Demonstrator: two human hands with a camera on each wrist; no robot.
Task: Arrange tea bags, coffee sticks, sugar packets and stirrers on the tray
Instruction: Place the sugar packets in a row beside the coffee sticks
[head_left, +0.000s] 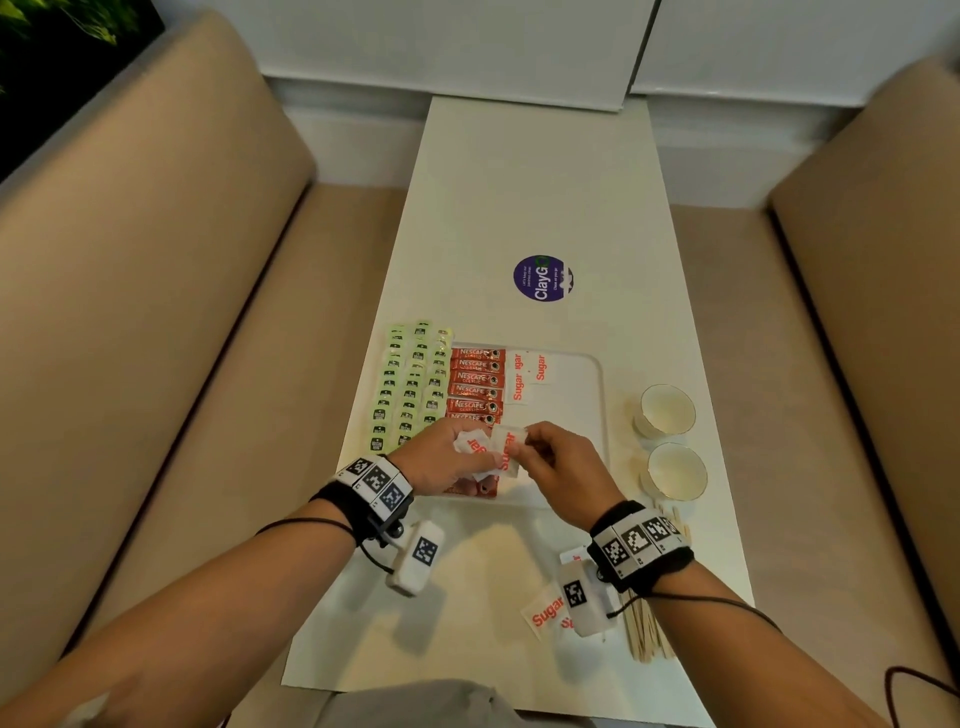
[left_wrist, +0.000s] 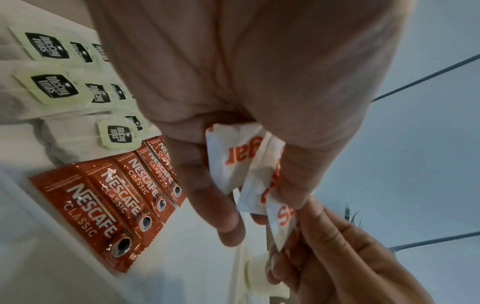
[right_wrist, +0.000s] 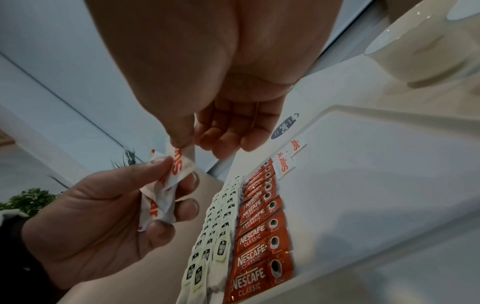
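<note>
Beyond the left hand (head_left: 447, 454), green-tagged tea bags (head_left: 410, 384) lie in rows just left of the white tray (head_left: 597, 395). The tray holds a column of Nescafe coffee sticks (head_left: 475, 382) and two sugar packets (head_left: 527, 371). The left hand grips a bunch of sugar packets (left_wrist: 233, 160); the right hand (head_left: 558, 465) pinches one sugar packet (head_left: 506, 449) from it. Right of both hands on the desk (head_left: 519, 208) stand two empty cups (head_left: 670, 441); wooden stirrers (head_left: 644, 631) lie under the right wrist.

"Nescafe Classic" on coffee sticks (head_left: 475, 387), "Sugar" on sugar packets (head_left: 540, 368), "McCoy teas" on tea bags (left_wrist: 48, 46), "ClayGo" on round sticker (head_left: 543, 278)
</note>
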